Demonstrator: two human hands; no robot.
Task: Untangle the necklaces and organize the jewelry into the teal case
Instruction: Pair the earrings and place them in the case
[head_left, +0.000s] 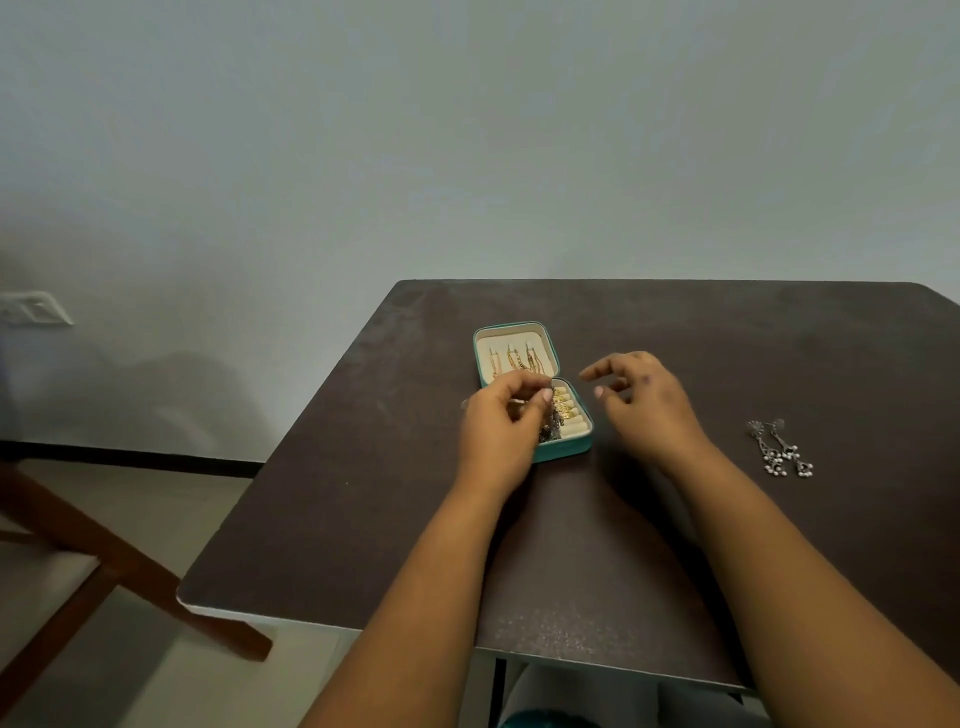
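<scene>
Bare forearms (810, 561), no sleeves, pale fingernails.

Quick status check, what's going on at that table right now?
Left hand pinches dark jewelry over teal case. Right hand open, empty. Gold chains in lid. Silver earrings still out on table.

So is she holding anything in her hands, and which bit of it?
The left hand pinches a small dark dangly jewelry piece by its top, over the teal case. The right hand holds nothing.
</scene>
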